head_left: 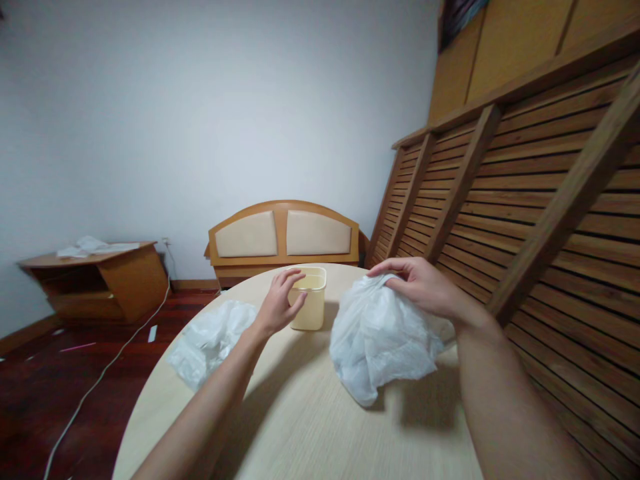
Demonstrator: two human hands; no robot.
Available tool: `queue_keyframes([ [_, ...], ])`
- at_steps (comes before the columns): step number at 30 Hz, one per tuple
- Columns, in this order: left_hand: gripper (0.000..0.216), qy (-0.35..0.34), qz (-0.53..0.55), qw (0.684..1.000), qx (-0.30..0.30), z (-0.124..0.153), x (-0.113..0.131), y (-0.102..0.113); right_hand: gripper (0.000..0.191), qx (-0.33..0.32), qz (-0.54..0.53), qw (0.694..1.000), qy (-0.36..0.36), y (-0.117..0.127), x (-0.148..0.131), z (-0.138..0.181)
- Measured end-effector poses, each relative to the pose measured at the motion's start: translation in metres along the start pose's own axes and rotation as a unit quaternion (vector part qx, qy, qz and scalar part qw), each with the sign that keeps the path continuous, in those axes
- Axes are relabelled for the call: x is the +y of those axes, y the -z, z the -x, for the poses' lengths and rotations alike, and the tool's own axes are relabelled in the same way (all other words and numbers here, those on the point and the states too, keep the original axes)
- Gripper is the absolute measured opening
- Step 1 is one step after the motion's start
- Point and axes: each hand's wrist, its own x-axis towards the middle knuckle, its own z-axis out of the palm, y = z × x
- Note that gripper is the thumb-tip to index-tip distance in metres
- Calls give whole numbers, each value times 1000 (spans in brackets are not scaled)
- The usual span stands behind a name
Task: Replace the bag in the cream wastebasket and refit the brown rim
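Observation:
Between the thumb and fingers of my right hand [415, 283] the top of a crumpled white plastic bag [377, 340] is pinched. The bag hangs down over the right side of the table, its lower edge close to the surface. My left hand [283, 303] is raised with thumb and fingers apart, just left of a small cream plastic bin [311, 310]. That bin stands upright and its mouth faces up; whether the fingers touch its rim I cannot tell. To the left, partly behind my left forearm, another crumpled white plastic bag [215, 337] lies on the table.
The round pale wooden table [310, 427] fills the foreground. A slatted wooden frame [500, 220] leans along the right. Behind the table stands a padded headboard [285, 233]. A low cabinet [125, 287] and a white cable [105, 373] are on the left.

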Motion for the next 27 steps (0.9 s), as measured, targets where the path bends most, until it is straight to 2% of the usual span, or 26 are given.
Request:
queue_keyframes([
  [3, 43, 13, 136, 990, -27, -3, 35, -1, 33, -26, -23, 999, 26, -9, -7, -3],
  [5, 71, 38, 208, 973, -90, -1, 55, -7, 35, -44, -26, 998, 48, -15, -9, -5],
  [7, 93, 61, 235, 958, -149, 3, 69, -17, 37, -51, -24, 996, 64, -19, -10, -6],
  [9, 102, 84, 238, 951, -179, 9, 74, -27, 39, -50, -15, 996, 68, -20, -9, -7],
  [11, 91, 101, 237, 946, -197, 12, 74, -34, 38, -48, 2, 997, 63, -18, -6, -6],
  [13, 66, 116, 226, 945, -207, 12, 72, -34, 36, -46, 23, 997, 56, -13, -1, -6],
  [15, 41, 132, 191, 951, -205, 9, 69, -28, 34, -41, 50, 997, 52, -9, 4, -5],
  [17, 32, 138, 145, 963, -182, 6, 66, -19, 33, -37, 89, 994, 51, -6, 9, -6],
  [20, 39, 145, 78, 975, -152, 6, 66, -7, 41, -48, 149, 986, 63, -6, 18, -5],
  [23, 47, 134, 37, 976, -168, 19, 71, -3, 53, -64, 206, 973, 77, -10, 28, 1],
  [27, 62, 88, 18, 981, -174, 48, 84, -4, 60, -133, 283, 950, 19, -25, 34, 20],
])
